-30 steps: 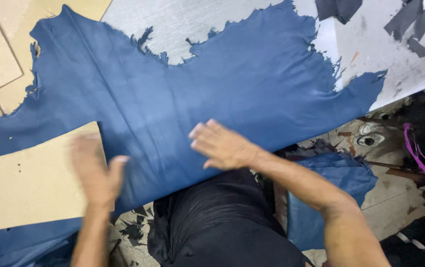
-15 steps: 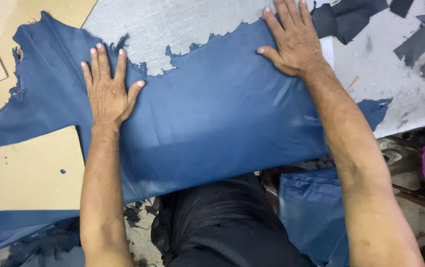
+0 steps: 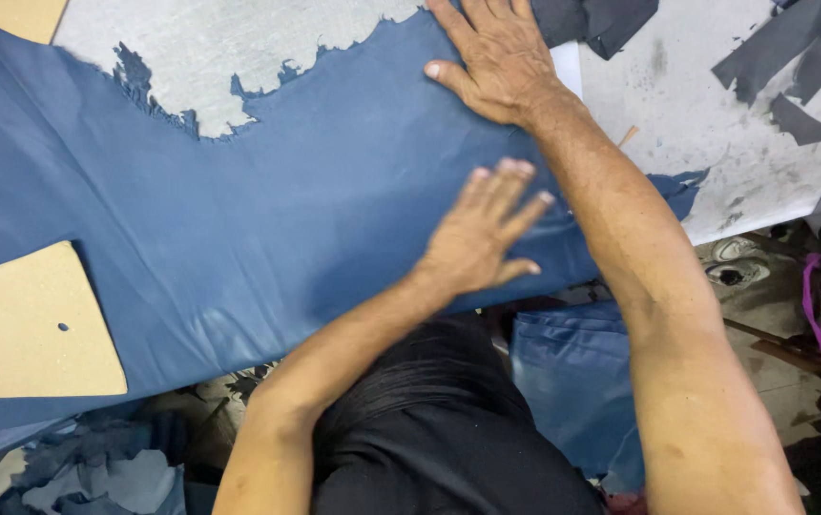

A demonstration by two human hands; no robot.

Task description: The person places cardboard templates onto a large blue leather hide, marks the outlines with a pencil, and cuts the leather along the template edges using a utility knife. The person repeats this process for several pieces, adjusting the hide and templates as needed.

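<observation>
In the head view, a large sheet of blue leather (image 3: pixel 239 219) lies spread flat across a grey table (image 3: pixel 239 43), its far edge ragged and uneven, its near edge hanging over the table's front toward the person's dark-clothed lap. The left hand (image 3: pixel 477 234) rests palm down on the leather near the front edge, fingers (image 3: pixel 501 181) stretched out and slightly spread, gripping nothing. The right hand (image 3: pixel 496 57) lies further away, palm down at the far ragged edge of the sheet, fingers flat and extended, thumb out to the side; it too grasps nothing and simply presses on the surface. The right forearm crosses the leather diagonally, passing just beside the left hand.

A tan cardboard pattern piece (image 3: pixel 29 324) with a small hole sits on the leather at the left, well apart from both hands. Dark offcuts (image 3: pixel 782 57) lie scattered on the bare table at the upper right. Below the table edge hangs another blue piece (image 3: pixel 572 381), and scraps (image 3: pixel 95 467) are heaped low on the left.
</observation>
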